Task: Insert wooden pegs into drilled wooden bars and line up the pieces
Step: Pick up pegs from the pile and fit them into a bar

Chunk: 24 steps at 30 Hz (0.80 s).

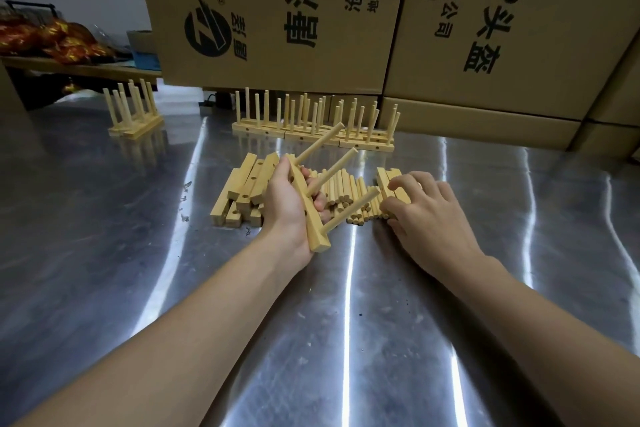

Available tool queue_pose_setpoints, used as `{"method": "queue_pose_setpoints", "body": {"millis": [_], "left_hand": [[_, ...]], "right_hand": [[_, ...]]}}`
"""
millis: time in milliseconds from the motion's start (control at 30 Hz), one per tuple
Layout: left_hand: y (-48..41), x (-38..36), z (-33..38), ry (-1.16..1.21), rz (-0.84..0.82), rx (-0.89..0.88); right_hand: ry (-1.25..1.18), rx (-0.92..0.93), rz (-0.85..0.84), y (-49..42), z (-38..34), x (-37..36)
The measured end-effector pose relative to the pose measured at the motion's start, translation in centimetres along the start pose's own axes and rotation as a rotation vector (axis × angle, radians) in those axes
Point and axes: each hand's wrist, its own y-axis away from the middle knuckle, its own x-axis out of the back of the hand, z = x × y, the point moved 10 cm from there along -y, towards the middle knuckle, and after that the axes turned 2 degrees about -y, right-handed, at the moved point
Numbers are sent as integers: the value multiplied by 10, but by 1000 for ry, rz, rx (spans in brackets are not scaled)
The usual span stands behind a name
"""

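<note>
The left hand [287, 204] has its grip wrapped tight round a wooden bar [317, 236], held up over the middle of the bench [346, 322]. Three pegs [334, 168] stick out of the bar to the right, and one hole between the far two looks empty. The right hand [426, 208] rests bent fingers on the loose pegs [346, 187] just to the right; I cannot tell if its grip has caught one. Bare bars [242, 184] lie in a heap on the left. Finished pieces [311, 130] stand in a row at the far side. The wood looks light, hard and smooth, so a peg may roll. It is best to pinch one near its middle and push it in straight.
</note>
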Motion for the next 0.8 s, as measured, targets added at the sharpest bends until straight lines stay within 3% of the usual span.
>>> {"method": "queue_pose_setpoints", "body": {"millis": [133,233,333,400,433,700,800], "left_hand": [[-2,1,-3,2,0,16],[-4,0,-4,47,-5,37],[-6,-1,-6,99,-21,68],[-7,-1,-7,120,-26,84],[-8,0,-7,122,-27,87],[-13,5,-10,167,-2,117],[-13,4,-9,178,-4,118]], "right_hand": [[-12,49,106,2,-4,10],[-287,-115,261,8,8,35],[-992,-511,312,25,36,26],[-1536,-736,197,37,29,1],[-1689,-793,139,41,23,-6],[-1727,-688,46,41,12,-3],[-1668,-555,17,35,6,2]]}}
